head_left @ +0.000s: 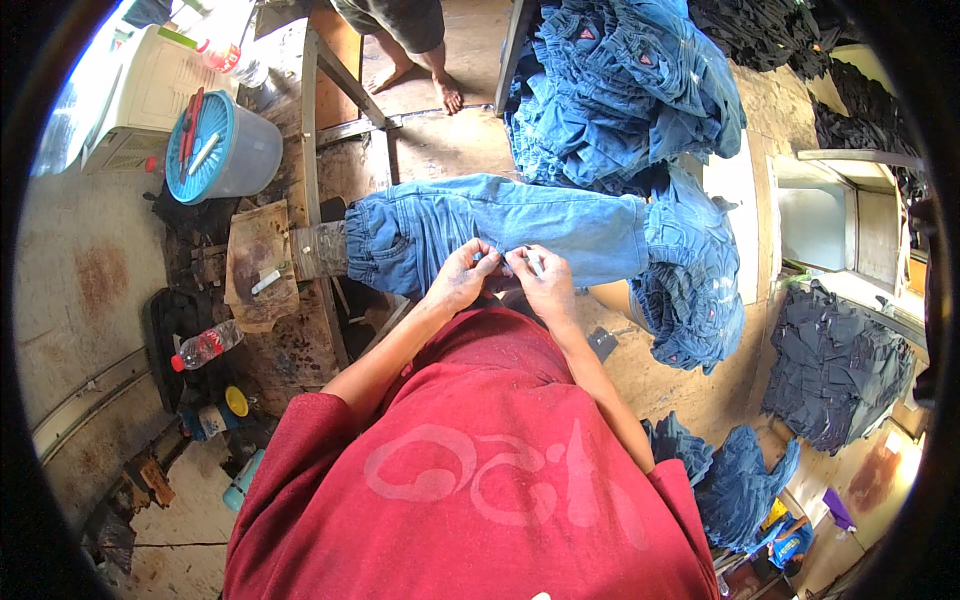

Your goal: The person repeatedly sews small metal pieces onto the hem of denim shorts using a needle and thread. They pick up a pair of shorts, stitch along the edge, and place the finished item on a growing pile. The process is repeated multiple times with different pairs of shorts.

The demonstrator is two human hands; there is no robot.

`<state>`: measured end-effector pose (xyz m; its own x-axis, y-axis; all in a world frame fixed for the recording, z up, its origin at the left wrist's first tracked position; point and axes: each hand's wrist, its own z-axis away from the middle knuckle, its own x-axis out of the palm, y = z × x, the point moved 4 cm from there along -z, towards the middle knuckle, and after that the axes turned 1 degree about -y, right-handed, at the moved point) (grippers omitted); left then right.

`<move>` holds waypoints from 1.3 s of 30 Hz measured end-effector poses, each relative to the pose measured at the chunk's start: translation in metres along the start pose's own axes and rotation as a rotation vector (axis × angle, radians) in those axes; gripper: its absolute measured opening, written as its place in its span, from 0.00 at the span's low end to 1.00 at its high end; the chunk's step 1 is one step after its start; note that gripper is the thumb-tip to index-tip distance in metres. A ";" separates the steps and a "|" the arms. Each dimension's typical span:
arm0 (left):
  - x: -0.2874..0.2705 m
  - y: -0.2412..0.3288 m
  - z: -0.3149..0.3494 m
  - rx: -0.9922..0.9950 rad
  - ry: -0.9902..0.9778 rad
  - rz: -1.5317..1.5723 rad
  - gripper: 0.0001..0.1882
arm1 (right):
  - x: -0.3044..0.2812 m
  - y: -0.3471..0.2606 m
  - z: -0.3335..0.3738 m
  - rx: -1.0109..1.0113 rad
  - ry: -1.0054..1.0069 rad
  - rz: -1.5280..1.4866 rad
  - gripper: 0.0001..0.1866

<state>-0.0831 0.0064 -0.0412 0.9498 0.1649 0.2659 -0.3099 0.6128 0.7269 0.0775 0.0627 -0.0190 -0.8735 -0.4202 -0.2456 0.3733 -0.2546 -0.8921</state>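
A pair of blue denim trousers [560,225] with a gathered elastic waist lies stretched sideways in front of me, its waist end over a wrapped board end [318,250]. My left hand [463,274] is closed in a pinch over the near edge of the denim; what its fingertips hold is too small to make out. Close beside it, my right hand [546,286] is closed on a small pale stick [536,263], its fingertips almost meeting the left ones. The leg end of the trousers reaches a draped heap of denim [695,270] at the right.
A tall pile of denim trousers [620,95] stands at the far right. On the left are a lidded bucket [245,150], a bottle [212,343] and a cardboard piece [260,250] bearing a white stick [266,282]. Dark garments [838,360] lie right. Another person's bare feet [448,93] show beyond.
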 end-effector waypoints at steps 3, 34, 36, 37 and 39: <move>0.000 0.001 0.001 0.038 -0.006 -0.048 0.09 | -0.001 -0.006 0.001 -0.036 0.007 0.180 0.13; -0.002 0.005 0.002 -0.206 -0.034 0.059 0.07 | -0.020 0.009 0.000 -0.022 0.156 0.162 0.20; 0.004 0.007 -0.003 -0.127 -0.074 -0.103 0.07 | -0.020 0.007 0.000 -0.033 0.147 0.165 0.20; 0.003 0.005 -0.002 -0.144 -0.038 -0.110 0.07 | -0.020 0.007 0.000 -0.042 0.137 0.181 0.20; 0.001 0.004 -0.001 -0.150 -0.005 -0.093 0.08 | -0.021 0.008 0.000 -0.037 0.136 0.207 0.20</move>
<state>-0.0835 0.0097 -0.0381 0.9738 0.0980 0.2053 -0.2101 0.7338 0.6461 0.0993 0.0695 -0.0208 -0.8146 -0.3386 -0.4709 0.5391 -0.1427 -0.8301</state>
